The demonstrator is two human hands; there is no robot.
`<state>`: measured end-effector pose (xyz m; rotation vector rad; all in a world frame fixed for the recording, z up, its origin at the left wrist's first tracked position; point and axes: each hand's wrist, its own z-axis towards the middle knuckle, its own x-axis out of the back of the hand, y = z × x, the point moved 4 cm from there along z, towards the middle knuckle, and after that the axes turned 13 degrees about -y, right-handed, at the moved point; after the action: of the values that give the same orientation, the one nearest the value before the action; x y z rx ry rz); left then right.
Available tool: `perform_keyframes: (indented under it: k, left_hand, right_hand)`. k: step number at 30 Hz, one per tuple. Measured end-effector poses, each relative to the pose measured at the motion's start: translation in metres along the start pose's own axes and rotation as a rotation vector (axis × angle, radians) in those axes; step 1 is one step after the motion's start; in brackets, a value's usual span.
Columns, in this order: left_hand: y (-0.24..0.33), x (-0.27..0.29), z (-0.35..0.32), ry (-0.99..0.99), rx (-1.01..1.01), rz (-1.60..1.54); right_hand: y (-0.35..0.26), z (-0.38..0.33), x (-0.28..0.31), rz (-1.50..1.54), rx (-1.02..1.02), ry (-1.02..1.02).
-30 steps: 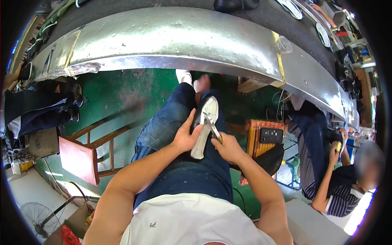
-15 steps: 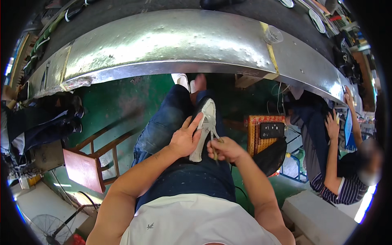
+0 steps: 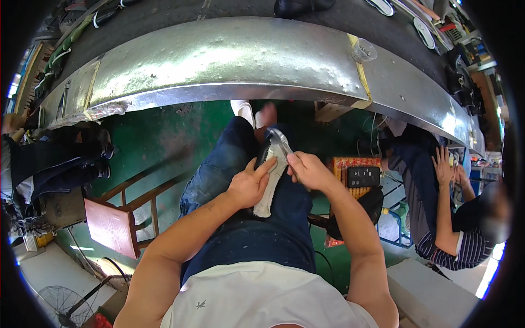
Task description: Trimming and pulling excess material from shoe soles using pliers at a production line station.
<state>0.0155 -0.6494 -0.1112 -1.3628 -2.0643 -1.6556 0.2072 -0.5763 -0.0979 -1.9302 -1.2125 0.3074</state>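
Observation:
Bottom up across my thighs lies a shoe upper point(image 3: 266, 200) with a pale underside and a dark edge, its toe pointing away from me. My left hand point(image 3: 249, 183) grips it by the side, fingers over the pale underside. In my right hand point(image 3: 309, 169) is a pair of metal pincers point(image 3: 279, 141), its grey head over the toe end. Motion blurs the pincers, and whether the jaws touch the edge I cannot tell. My right fingers wrap round the handles and hide most of them.
A metal-edged bench point(image 3: 219, 60) with a clear plastic cup point(image 3: 363, 50) runs ahead. A wooden chair point(image 3: 112, 227) stands left. To the right are a woven stool point(image 3: 355, 164) with a black case point(image 3: 363, 176) and a seated co-worker point(image 3: 465, 235). Another person's legs point(image 3: 60, 164) show far left.
My right hand has moved up and forward along the shoe, swinging the pincers' head to the toe. The left hand stays on the shoe. The co-worker's raised hand has come down.

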Motion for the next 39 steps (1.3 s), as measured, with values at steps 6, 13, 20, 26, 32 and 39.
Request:
perform_keyframes:
  k: [6, 13, 20, 26, 32, 39]
  left_hand:
    - [-0.002, -0.001, -0.002, -0.023, -0.014, 0.03]
    - [-0.006, -0.01, -0.003, -0.002, 0.217, -0.178]
    - [-0.003, -0.009, -0.006, -0.109, 0.251, -0.253]
    - [-0.036, -0.03, -0.036, -0.277, -0.096, -0.597]
    - [-0.033, -0.038, -0.034, -0.191, -0.075, -0.433]
    - [-0.024, -0.004, -0.005, -0.16, -0.007, -0.49]
  right_hand:
    - [0.013, -0.001, -0.009, 0.186, 0.053, -0.018]
    - [0.013, -0.025, -0.048, -0.223, 0.173, 0.142]
    - [0.012, -0.04, -0.059, -0.368, 0.152, 0.175]
    - [0.011, -0.048, -0.061, -0.425, 0.029, 0.099]
    - [0.012, -0.062, -0.083, -0.401, 0.146, 0.087]
    - [0.036, -0.08, -0.057, -0.259, 0.029, 0.046]
